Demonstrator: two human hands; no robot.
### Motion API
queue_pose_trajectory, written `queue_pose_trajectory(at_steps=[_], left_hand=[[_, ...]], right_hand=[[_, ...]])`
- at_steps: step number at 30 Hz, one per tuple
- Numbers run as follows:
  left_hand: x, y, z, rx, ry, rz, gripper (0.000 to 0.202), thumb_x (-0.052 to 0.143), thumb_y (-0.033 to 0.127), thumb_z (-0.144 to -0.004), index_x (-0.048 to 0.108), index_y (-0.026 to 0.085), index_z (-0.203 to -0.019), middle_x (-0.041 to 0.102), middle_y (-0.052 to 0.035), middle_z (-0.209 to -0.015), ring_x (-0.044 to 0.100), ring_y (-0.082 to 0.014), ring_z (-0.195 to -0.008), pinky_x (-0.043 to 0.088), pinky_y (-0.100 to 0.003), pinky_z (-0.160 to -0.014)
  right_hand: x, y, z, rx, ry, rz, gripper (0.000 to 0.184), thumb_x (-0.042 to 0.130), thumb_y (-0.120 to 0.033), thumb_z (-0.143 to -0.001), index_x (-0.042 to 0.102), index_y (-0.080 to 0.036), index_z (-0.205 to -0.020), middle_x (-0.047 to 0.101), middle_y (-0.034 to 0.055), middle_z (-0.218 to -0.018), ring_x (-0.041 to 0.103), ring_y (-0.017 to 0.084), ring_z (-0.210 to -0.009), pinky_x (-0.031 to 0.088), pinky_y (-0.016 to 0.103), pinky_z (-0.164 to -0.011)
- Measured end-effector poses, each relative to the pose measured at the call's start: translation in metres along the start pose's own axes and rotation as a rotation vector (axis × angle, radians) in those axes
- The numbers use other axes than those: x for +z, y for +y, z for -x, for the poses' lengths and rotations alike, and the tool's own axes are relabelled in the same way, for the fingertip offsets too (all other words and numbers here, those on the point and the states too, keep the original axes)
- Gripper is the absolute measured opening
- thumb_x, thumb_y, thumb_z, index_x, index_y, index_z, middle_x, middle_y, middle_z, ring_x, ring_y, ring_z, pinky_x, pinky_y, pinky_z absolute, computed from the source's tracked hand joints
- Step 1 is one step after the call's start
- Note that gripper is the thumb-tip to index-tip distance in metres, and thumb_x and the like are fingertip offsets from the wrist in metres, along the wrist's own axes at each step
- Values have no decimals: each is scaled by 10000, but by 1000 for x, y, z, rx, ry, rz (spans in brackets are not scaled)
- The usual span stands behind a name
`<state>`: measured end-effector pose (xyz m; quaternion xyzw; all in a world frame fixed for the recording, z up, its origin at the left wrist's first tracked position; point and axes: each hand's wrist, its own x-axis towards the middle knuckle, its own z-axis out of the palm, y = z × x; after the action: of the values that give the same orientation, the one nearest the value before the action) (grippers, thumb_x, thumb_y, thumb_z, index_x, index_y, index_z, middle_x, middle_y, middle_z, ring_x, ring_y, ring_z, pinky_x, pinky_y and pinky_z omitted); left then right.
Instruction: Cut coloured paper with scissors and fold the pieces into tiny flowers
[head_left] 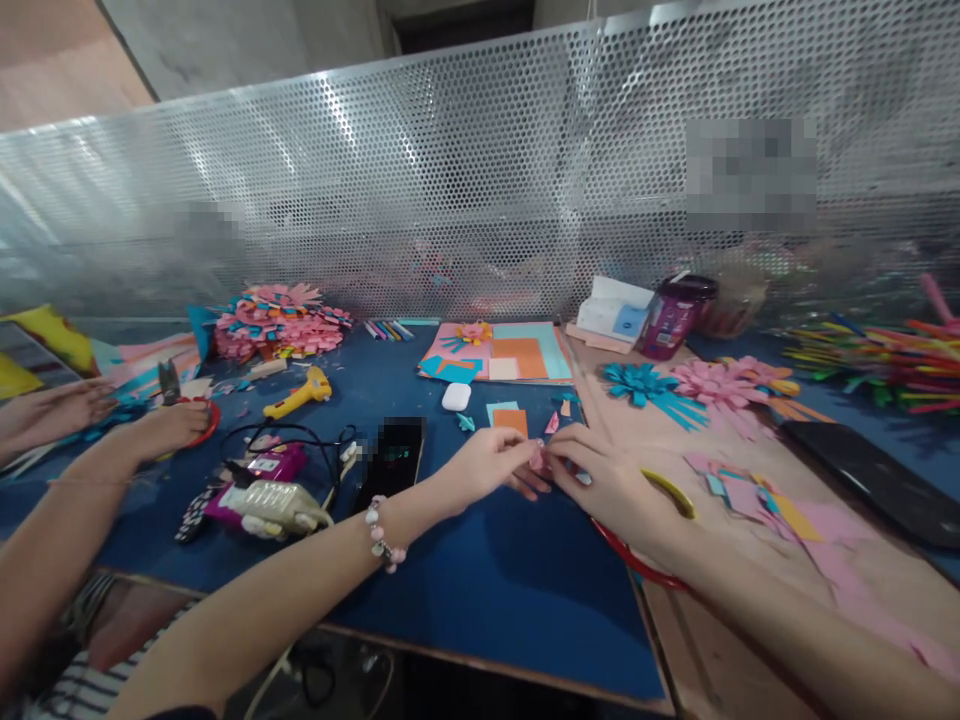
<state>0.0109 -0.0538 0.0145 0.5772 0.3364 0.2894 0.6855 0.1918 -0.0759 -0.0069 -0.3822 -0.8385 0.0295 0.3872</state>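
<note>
My left hand (491, 465), with a beaded bracelet (383, 537) at the wrist, pinches a small pink paper piece (537, 456) over the blue tabletop (510, 570). From the other side, the bent fingers of my right hand (604, 480) grip that same piece. Its folded shape is too small to make out. Just beyond my hands lie an orange paper square (510, 423), a small teal folded paper (466, 423) and a pink scrap (553, 423). A red curved edge (637, 562) and a yellow one (670, 490) show beside my right forearm, partly hidden by it.
At left, a co-worker's hand (171, 428) holds red-handled scissors (202, 420). Nearby are a pink paper flower heap (281, 320), a yellow glue gun (300, 394), corded pouches (270, 500) and a phone (394, 460). A purple cup (675, 318) stands before the perforated metal screen (450, 190).
</note>
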Motion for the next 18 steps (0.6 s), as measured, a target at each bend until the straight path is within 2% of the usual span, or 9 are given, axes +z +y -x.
queue_pose_trajectory(at_steps=[5,10,18], left_hand=[[2,-3,7,58,-2,12,315,583,423,-800,549,112,-767,623,-61,-697,658,-161,-667,545,-307,-647],[2,0,12,87,-22,28,309,593,420,-794,558,113,-782,638,-58,-689,656,-157,-660,548,-308,-646],[2,1,15,96,-57,57,280,601,384,-800,564,106,-798,650,-56,-690,654,-143,-650,552,-290,-641]], right_hand=[[-1,-12,3,19,39,19,147,460,-118,-851,578,-204,-867,605,67,-874,588,172,-820,510,325,-736],[-6,-25,3,36,82,-25,130,471,-131,-863,576,-206,-875,599,61,-871,589,147,-790,513,272,-675],[-8,-24,6,-5,98,2,110,513,-111,-850,572,-191,-897,600,65,-876,596,138,-803,509,263,-717]])
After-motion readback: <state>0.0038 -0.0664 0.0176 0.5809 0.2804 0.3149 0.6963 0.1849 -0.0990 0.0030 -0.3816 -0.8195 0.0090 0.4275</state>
